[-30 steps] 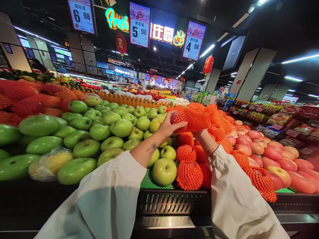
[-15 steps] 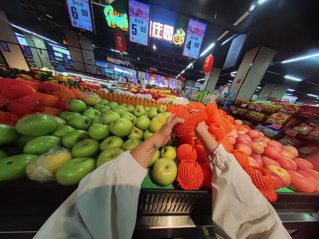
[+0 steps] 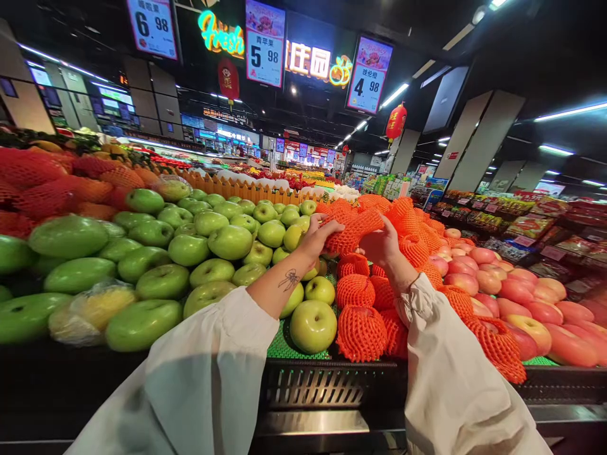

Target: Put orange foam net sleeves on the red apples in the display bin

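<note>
Holding an orange foam net between both hands, above the middle of the fruit stand, well back from its front edge. Pinching the net's left end with the left hand, fingers closed on the mesh. Gripping its right end with the right hand, fingers closed behind the mesh, mostly hidden. Unable to tell its contents. Flanked by green apples toward the left edge, netted fruit just below, pink apples toward the right edge.

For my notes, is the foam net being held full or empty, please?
Cannot tell: left hand and right hand grip the foam net; no fruit shows.
</note>
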A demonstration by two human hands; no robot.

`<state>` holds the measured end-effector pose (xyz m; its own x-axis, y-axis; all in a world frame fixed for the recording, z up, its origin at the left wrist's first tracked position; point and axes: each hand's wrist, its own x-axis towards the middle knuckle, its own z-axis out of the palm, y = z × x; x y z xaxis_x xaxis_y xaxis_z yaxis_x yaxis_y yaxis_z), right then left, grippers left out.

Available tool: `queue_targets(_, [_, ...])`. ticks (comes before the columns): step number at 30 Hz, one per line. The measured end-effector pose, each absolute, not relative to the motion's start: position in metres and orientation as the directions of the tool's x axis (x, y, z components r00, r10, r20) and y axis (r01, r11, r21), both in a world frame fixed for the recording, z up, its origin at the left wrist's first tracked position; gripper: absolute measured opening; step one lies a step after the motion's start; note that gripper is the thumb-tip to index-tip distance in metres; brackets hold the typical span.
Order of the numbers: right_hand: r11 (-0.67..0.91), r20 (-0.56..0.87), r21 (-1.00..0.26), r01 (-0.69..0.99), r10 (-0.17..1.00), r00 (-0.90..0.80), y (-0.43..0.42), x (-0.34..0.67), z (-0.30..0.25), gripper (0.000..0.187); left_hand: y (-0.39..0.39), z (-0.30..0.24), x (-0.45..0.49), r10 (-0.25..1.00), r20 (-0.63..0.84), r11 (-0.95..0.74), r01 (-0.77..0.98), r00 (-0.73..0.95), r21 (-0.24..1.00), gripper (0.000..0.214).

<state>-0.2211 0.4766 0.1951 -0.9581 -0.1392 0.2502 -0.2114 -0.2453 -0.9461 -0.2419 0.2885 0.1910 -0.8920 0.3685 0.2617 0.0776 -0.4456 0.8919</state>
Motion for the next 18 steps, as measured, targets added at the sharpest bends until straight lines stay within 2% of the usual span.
queue_targets(3, [-0.282, 0.278, -0.932, -0.227, -0.155, -0.948, 0.478, -0.223, 0.191, 0.045, 0.288, 0.193, -0.241, 0.351, 0.273, -0.483, 0.077, -0.896, 0.872, 0.061])
queue_targets(9, [-0.349, 0.354, -0.887, -0.303, -0.090, -0.931, 0.477, -0.219, 0.188, 0.023, 0.290, 0.192, -0.246, 0.325, 0.338, -0.530, 0.126, -0.883, 0.839, 0.057])
queue_targets(13, [-0.300, 0.398, -0.880, -0.368, -0.044, -0.916, 0.478, -0.221, 0.186, 0.029, 0.291, 0.190, -0.248, 0.319, 0.374, -0.526, 0.166, -0.871, 0.834, 0.061])
queue_targets(18, [-0.109, 0.386, -0.921, -0.375, -0.115, -0.915, 0.469, -0.229, 0.183, 0.034, 0.290, 0.191, -0.248, 0.305, 0.469, -0.503, 0.278, -0.829, 0.818, 0.058])
